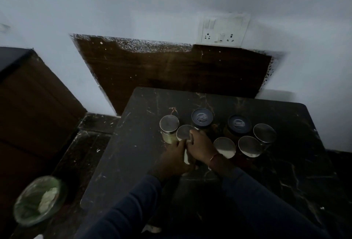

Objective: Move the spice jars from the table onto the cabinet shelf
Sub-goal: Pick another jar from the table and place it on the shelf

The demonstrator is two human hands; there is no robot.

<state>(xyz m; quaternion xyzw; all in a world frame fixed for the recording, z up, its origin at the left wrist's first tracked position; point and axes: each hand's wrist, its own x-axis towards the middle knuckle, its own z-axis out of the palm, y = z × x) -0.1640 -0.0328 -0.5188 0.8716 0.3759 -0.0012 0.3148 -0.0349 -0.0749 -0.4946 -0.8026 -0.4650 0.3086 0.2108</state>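
Note:
Several spice jars stand in a cluster on the dark marble table (pixel 144 162). Most have steel lids, and two at the back have dark lids (pixel 202 118) (pixel 238 124). Both of my hands close around one steel-lidded jar (pixel 184 132) near the left of the cluster. My left hand (pixel 174 159) wraps its left side and my right hand (pixel 201 146) its right side. Another steel-lidded jar (pixel 169 127) with pale contents stands just left of it. Three more steel-lidded jars (pixel 224 147) (pixel 250 146) (pixel 264 133) stand to the right.
A brown wooden cabinet (pixel 34 105) stands at the left against the wall. On the floor at the lower left is a bin (pixel 38 200) lined with a green bag. A wooden panel (pixel 171 73) and a switch socket plate (pixel 222 30) are on the wall behind.

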